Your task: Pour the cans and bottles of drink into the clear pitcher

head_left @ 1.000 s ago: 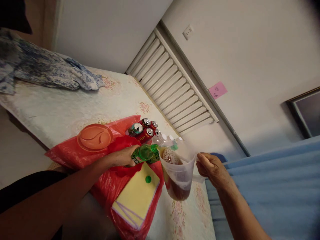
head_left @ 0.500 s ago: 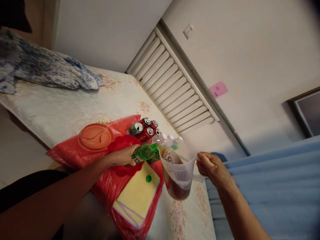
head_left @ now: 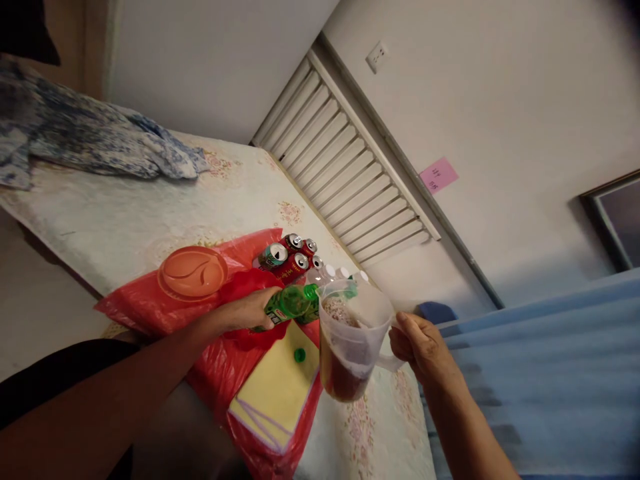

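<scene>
My left hand [head_left: 257,310] is wrapped around a green plastic bottle [head_left: 295,303] that leans with its open neck toward the jug. The clear plastic jug [head_left: 353,340] holds brown liquid with foam on it. My right hand [head_left: 420,343] grips the jug by its handle, and the jug's spout meets the bottle's mouth. Below them a green bottle cap [head_left: 299,355] lies on a folded yellow cloth [head_left: 275,393] with a purple edge. Whether liquid is flowing at the spout I cannot tell.
Several drink cans [head_left: 295,261] stand behind the bottle, beside clear bottles with white caps [head_left: 343,273]. An orange lid [head_left: 193,272] rests on a red plastic bag [head_left: 145,310]. A patterned cloth [head_left: 115,143] lies on the flowered table cover [head_left: 240,193]. Blue curtain [head_left: 550,373] at right.
The jug has turned a little more upright, its base swinging left. My right hand has dropped slightly. My left hand and the bottle have barely moved.
</scene>
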`<move>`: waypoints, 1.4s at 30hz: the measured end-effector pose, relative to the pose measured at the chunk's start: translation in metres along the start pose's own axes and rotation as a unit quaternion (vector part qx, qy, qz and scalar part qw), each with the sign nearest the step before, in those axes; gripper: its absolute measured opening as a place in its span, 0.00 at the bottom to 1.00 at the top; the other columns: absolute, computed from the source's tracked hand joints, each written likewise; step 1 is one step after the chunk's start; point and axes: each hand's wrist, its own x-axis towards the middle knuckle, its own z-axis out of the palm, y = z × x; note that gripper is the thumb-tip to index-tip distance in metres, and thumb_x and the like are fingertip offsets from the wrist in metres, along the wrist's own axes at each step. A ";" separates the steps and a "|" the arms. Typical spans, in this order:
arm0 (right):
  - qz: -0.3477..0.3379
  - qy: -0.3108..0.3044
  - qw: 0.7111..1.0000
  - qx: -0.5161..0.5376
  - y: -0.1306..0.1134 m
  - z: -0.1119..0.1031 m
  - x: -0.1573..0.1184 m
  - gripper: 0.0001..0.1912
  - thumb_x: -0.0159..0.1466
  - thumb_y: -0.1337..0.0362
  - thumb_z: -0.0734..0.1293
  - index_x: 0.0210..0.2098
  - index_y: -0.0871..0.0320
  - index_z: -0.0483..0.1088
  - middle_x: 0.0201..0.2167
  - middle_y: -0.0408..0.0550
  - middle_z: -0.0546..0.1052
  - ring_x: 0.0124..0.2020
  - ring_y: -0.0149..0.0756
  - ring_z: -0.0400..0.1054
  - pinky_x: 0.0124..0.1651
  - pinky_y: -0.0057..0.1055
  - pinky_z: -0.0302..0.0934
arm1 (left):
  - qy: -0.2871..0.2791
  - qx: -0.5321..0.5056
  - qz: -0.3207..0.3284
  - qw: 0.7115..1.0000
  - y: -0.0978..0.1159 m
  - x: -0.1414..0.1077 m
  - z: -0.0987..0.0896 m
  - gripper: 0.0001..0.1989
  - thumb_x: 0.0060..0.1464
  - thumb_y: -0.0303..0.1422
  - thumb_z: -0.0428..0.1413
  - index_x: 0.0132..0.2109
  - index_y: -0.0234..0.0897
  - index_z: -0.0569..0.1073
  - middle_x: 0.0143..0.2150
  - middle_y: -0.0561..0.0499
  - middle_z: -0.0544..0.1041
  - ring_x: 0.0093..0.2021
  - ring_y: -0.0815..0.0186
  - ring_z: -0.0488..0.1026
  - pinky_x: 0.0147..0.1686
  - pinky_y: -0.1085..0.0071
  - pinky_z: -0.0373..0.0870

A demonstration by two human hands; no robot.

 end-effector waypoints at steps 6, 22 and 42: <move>-0.024 0.055 0.996 0.072 0.009 0.009 -0.006 0.30 0.64 0.47 0.67 0.16 0.52 0.49 0.13 0.33 0.48 0.16 0.23 0.36 0.19 0.27 0.34 | 0.023 -0.060 -0.005 0.998 0.020 -0.006 -0.009 0.27 0.36 0.29 0.59 0.49 0.39 0.71 0.41 0.52 0.78 0.42 0.57 0.75 0.37 0.69 0.70; -0.110 0.127 0.936 0.308 0.018 0.118 0.039 0.24 0.58 0.53 0.68 0.20 0.52 0.48 0.15 0.31 0.47 0.17 0.24 0.34 0.19 0.27 0.36 | 0.406 0.027 0.051 0.912 0.049 -0.028 -0.038 0.31 0.47 0.40 0.62 0.58 0.36 0.66 0.55 0.44 0.73 0.55 0.51 0.71 0.57 0.57 0.68; -0.137 0.120 0.930 0.319 0.101 0.173 0.065 0.25 0.67 0.49 0.62 0.19 0.53 0.52 0.15 0.33 0.55 0.18 0.28 0.48 0.25 0.28 0.51 | 0.517 0.073 0.089 0.848 0.040 -0.032 -0.034 0.26 0.46 0.38 0.64 0.52 0.36 0.70 0.47 0.47 0.73 0.49 0.54 0.72 0.53 0.57 0.71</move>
